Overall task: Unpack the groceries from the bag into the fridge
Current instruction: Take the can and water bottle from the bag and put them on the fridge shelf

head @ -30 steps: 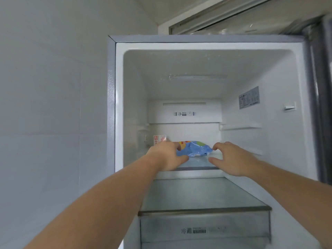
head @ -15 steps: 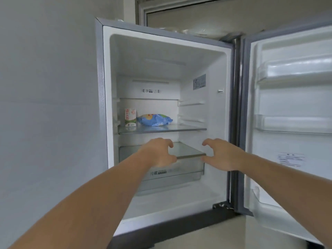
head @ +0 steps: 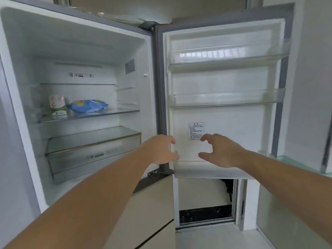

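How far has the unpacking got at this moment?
Done: a milk carton and a blue packet sit on the fridge's upper glass shelf. In hand: nothing; the left hand and right hand are both open and empty. Left: cannot tell, since the grocery bag is out of view.

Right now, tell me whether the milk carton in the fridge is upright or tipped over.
Upright. The milk carton stands on its base at the left of the glass shelf, beside the blue bag lying flat.

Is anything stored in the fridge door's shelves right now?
No, both clear door shelves look empty; the carton and blue bag sit inside.
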